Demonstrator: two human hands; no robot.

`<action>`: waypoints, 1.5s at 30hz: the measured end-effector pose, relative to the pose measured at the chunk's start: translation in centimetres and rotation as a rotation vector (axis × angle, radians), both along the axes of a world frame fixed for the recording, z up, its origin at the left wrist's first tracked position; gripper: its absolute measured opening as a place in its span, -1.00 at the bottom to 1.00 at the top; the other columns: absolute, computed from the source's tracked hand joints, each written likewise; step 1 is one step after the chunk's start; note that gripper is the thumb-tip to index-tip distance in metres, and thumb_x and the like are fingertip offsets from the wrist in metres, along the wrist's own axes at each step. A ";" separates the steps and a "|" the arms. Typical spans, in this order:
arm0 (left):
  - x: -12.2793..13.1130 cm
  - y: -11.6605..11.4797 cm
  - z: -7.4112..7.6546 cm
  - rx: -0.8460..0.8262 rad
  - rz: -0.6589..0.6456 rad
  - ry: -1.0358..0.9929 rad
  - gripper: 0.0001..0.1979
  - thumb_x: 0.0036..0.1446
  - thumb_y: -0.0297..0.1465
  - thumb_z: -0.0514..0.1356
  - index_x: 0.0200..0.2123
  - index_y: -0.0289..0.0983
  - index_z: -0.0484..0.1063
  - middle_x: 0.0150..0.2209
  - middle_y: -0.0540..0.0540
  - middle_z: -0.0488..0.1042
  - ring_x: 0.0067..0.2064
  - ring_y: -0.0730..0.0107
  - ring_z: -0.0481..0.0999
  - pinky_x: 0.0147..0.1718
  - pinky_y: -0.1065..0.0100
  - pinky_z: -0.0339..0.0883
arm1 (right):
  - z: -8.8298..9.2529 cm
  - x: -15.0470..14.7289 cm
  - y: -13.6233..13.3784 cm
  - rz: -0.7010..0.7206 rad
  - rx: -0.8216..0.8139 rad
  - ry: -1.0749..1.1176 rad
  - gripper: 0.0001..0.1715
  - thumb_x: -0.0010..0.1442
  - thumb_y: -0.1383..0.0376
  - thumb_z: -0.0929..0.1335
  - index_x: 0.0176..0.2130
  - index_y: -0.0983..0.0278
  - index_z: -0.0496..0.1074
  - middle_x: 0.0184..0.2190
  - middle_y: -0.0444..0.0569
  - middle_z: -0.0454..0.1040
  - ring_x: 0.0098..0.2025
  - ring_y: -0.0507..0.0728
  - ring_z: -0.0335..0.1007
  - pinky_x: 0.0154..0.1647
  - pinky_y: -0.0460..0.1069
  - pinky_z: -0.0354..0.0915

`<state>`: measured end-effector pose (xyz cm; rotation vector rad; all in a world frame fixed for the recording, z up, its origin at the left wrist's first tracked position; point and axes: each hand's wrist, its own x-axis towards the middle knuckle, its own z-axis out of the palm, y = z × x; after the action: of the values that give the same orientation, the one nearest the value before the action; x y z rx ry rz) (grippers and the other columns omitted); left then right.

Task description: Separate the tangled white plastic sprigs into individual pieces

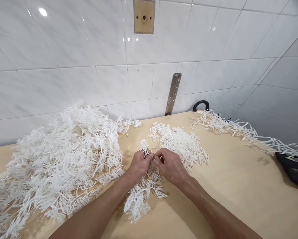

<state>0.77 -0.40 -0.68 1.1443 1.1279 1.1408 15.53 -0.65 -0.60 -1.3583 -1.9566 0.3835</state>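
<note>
My left hand (139, 163) is closed on a white branching plastic sprig (141, 199), whose feathery lower part hangs over the table below my wrists. A small tuft of it pokes up above the left fingers. Right beside it, my right hand (171, 165) has thumb and forefinger pinched together at the sprig's stem. What lies between those fingertips is too small to make out. Behind my right hand lies a flat heap of short white plastic pieces (178, 141). To the left rises a large pile of similar white sprigs (71, 159).
Bare branching white stems (228, 126) stretch along the right back edge of the light wooden table (240, 186). A black plastic bag (293, 171) sits at the right edge. A black curved handle (201, 104) and a metal strip (173, 94) stand by the tiled wall (109, 39).
</note>
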 end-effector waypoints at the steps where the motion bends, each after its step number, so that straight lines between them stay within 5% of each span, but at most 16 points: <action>1: 0.1 0.0 -0.1 0.021 0.034 0.032 -0.70 -0.04 -0.19 0.31 -0.52 -0.30 0.38 -0.61 0.06 0.27 -0.55 0.52 0.19 -0.57 0.46 0.04 | -0.1 -0.2 0.0 -0.035 -0.033 0.006 -0.87 0.17 0.33 0.29 -0.42 0.23 0.38 -0.51 -0.12 0.46 -0.48 0.09 0.37 -0.45 -0.04 0.21; 7: 0.1 -0.2 -0.1 0.078 0.071 0.098 -0.75 0.03 -0.24 0.26 -0.50 -0.30 0.39 -0.58 0.05 0.29 -0.52 0.50 0.21 -0.54 0.46 0.08 | -0.4 -1.1 0.3 -0.123 0.153 -0.124 -0.84 0.19 0.35 0.24 -0.43 0.25 0.32 -0.46 -0.03 0.43 -0.47 0.10 0.32 -0.50 -0.04 0.12; 13: -0.7 0.0 0.3 -0.005 0.074 -0.027 -0.66 0.00 -0.12 0.31 -0.39 -0.28 0.37 -0.68 0.18 0.08 -0.64 0.62 -0.02 -0.65 0.48 -0.14 | -0.5 2.1 2.2 -0.280 -0.002 0.024 -0.86 0.14 0.29 0.28 -0.44 0.23 0.39 -0.53 -0.09 0.46 -0.51 0.12 0.36 -0.44 -0.02 0.20; 18: -0.6 0.7 0.1 -0.046 0.107 -0.124 -0.58 -0.12 -0.09 0.38 -0.37 -0.30 0.43 -0.57 0.09 0.35 -0.66 0.67 0.04 -0.67 0.48 -0.14 | -0.1 4.4 3.2 -0.386 0.141 0.080 -0.85 0.15 0.23 0.29 -0.31 0.25 0.41 -0.44 -0.03 0.51 -0.49 0.13 0.40 -0.36 0.03 0.25; 26: -0.7 0.4 0.7 -0.054 0.067 -0.061 -0.62 -0.12 -0.10 0.37 -0.45 -0.30 0.42 -0.68 0.13 0.23 -0.66 0.61 0.07 -0.66 0.47 -0.11 | 0.0 3.4 2.3 -0.218 0.226 0.079 -0.77 0.18 0.31 0.25 -0.23 0.28 0.47 -0.31 0.04 0.54 -0.43 0.11 0.42 -0.30 0.03 0.31; 35: -0.8 0.5 0.5 -0.040 0.044 -0.042 -0.62 -0.10 -0.11 0.36 -0.49 -0.30 0.38 -0.69 0.15 0.15 -0.64 0.61 0.06 -0.64 0.47 -0.09 | 0.8 0.9 0.3 0.153 -0.226 0.209 -0.70 0.27 0.16 0.27 -0.16 0.21 0.54 -0.47 -0.12 0.53 -0.51 0.05 0.36 -0.50 -0.07 0.25; 45: -1.1 0.4 1.2 -0.090 -0.033 0.032 -0.58 -0.09 -0.08 0.36 -0.55 -0.28 0.31 -0.71 0.14 0.17 -0.67 0.62 0.05 -0.68 0.47 -0.14 | 0.3 0.7 0.6 0.114 -0.337 0.341 -0.70 0.19 0.08 0.34 -0.31 0.26 0.48 -0.52 -0.11 0.45 -0.59 0.00 0.23 -0.60 -0.10 0.16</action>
<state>-0.32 0.05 0.55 1.1105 1.1690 1.0388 16.22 -0.02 -0.27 -1.2822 -1.7372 0.9695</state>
